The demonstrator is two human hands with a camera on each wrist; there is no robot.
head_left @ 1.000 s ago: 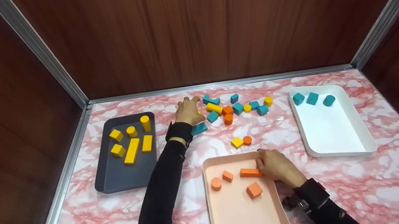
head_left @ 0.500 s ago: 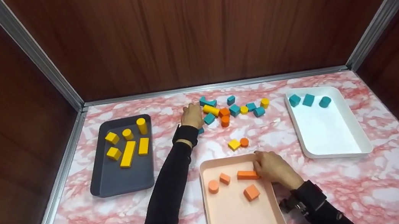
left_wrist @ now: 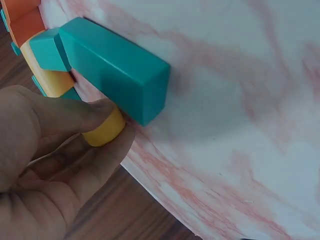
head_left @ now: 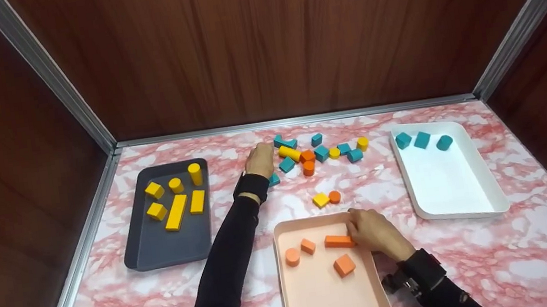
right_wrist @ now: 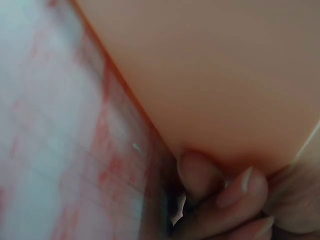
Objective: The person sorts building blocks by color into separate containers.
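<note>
My left hand (head_left: 259,159) is at the left end of the loose blocks and pinches a short yellow cylinder block (left_wrist: 106,129) between thumb and fingers. Right beside those fingertips lies a long teal block (left_wrist: 117,70); the hand hides most of it in the head view. My right hand (head_left: 380,232) grips the far right corner of the peach tray (head_left: 337,306), its fingers (right_wrist: 242,192) curled at the tray's wall. An orange bar (head_left: 338,241) inside the tray reaches close to that hand, near an orange cube (head_left: 344,265).
A dark grey tray (head_left: 165,252) with several yellow blocks stands on the left. On the right, a white tray (head_left: 461,192) holds three teal blocks. Mixed blocks, including a yellow cylinder (head_left: 289,153), lie at the back. A yellow block (head_left: 321,200) touches an orange disc (head_left: 334,196).
My left hand has gone from spread fingers above the yellow cylinder block to pinching it, shifting slightly. The right hand keeps its grip on the tray. The head view has shifted a little.
</note>
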